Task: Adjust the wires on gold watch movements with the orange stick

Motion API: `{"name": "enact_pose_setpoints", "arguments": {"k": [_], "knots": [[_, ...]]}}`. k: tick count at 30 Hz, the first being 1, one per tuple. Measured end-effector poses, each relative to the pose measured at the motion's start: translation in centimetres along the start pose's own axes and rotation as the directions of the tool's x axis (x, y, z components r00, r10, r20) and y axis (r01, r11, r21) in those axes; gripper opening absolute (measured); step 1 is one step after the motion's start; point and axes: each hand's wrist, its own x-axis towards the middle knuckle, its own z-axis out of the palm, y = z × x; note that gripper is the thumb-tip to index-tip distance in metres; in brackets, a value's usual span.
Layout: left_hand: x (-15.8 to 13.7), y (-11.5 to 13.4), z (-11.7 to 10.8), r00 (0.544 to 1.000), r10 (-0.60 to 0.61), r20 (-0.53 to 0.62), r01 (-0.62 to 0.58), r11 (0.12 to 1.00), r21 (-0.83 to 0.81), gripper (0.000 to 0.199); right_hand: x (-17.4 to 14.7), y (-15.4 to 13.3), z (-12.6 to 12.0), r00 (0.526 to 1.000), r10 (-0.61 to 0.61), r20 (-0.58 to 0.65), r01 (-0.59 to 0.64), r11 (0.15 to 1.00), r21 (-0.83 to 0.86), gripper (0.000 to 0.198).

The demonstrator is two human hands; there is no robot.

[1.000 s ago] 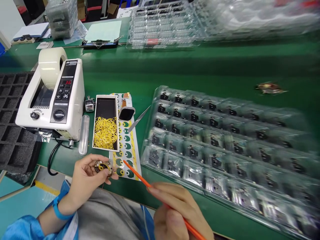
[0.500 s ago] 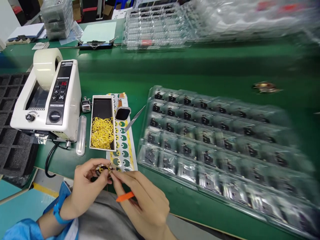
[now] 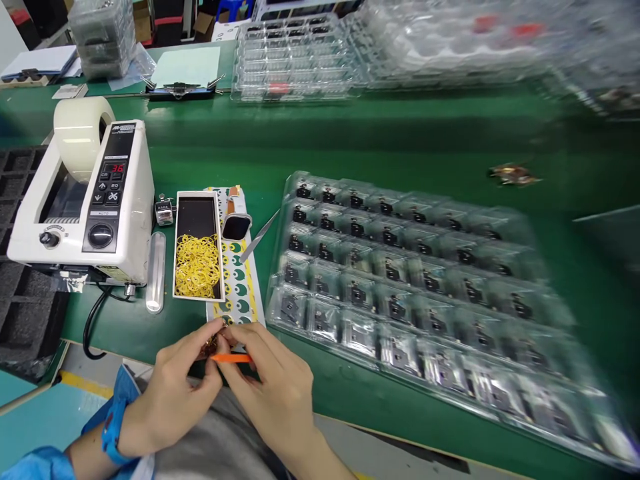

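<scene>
In the head view, the tape dispenser (image 3: 83, 207) is showing a red "36" on its display, with "AUTO" printed under the buttons; the brand line on top is too small to read. The left hand (image 3: 173, 393) is pinching a small round part (image 3: 210, 347) at the near table edge, just below the sticker sheet (image 3: 235, 280); fingers are hiding most of the part. The right hand (image 3: 273, 393) is gripping an orange stick (image 3: 231, 358), its tip meeting the part. The box of yellow rings (image 3: 197, 247) is lying beside the dispenser. The clear tray (image 3: 430, 293) is blurring toward its right end.
</scene>
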Motion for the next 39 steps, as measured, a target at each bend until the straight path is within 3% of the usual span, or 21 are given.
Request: {"name": "enact_pose_setpoints", "arguments": {"k": [4, 11, 13, 15, 18, 21, 24, 28, 31, 34, 37, 39], "knots": [[-0.1, -0.4, 0.0, 0.999, -0.052, -0.005, 0.052, 0.998, -0.038, 0.057, 0.6, 0.0, -0.4, 0.997, -0.002, 0.075, -0.014, 0.976, 0.217, 0.013], [0.4, -0.9, 0.0, 0.959, -0.277, -0.062, 0.258, 0.942, -0.216, 0.044, 2.1, -0.7, -1.8, 0.950, 0.025, 0.310, -0.191, 0.835, 0.516, 0.015], [0.5, -0.9, -0.1, 0.934, -0.353, -0.063, 0.323, 0.904, -0.281, 0.042, 3.3, -0.1, -1.6, 0.956, 0.113, 0.271, -0.230, 0.860, 0.456, 0.018], [0.4, -1.1, -0.2, 0.906, -0.421, -0.045, 0.383, 0.862, -0.333, 0.042, 4.3, 0.6, -1.0, 0.960, 0.178, 0.218, -0.235, 0.934, 0.271, 0.021], [0.2, -1.4, -0.4, 0.877, -0.480, -0.001, 0.444, 0.813, -0.376, 0.044, 4.6, 1.1, 0.0, 0.962, 0.174, 0.208, -0.159, 0.983, -0.087, 0.018], [-0.2, -2.0, -0.8, 0.868, -0.496, 0.018, 0.456, 0.783, -0.423, 0.044, 3.5, 1.1, -0.5, 0.959, 0.140, 0.247, -0.086, 0.972, -0.218, 0.014], [-0.4, -2.9, -1.5, 0.861, -0.498, 0.105, 0.483, 0.733, -0.479, 0.044, 2.6, 2.5, -3.1, 0.969, 0.117, 0.216, -0.061, 0.966, -0.250, 0.020], [-0.6, -4.3, -2.2, 0.851, -0.480, 0.213, 0.515, 0.682, -0.519, 0.046, 3.0, 7.7, -8.9, 0.994, 0.041, 0.097, 0.016, 0.854, -0.520, 0.019], [-0.6, -5.1, -2.1, 0.864, -0.459, 0.206, 0.492, 0.683, -0.540, 0.049, 3.7, 12.1, -12.4, 0.968, -0.033, 0.247, 0.174, 0.798, -0.576, 0.025], [-0.4, -5.1, -1.9, 0.869, -0.452, 0.204, 0.486, 0.694, -0.531, 0.052, 4.3, 14.7, -13.8, 0.898, -0.051, 0.436, 0.309, 0.781, -0.543, 0.029], [0.1, -4.2, -1.8, 0.857, -0.454, 0.245, 0.510, 0.680, -0.527, 0.052, 4.5, 15.0, -13.8, 0.861, -0.090, 0.501, 0.385, 0.759, -0.525, 0.027], [0.5, -3.4, -1.7, 0.868, -0.424, 0.257, 0.492, 0.669, -0.557, 0.052, 4.5, 13.7, -13.3, 0.865, -0.157, 0.477, 0.428, 0.727, -0.537, 0.025]]}}
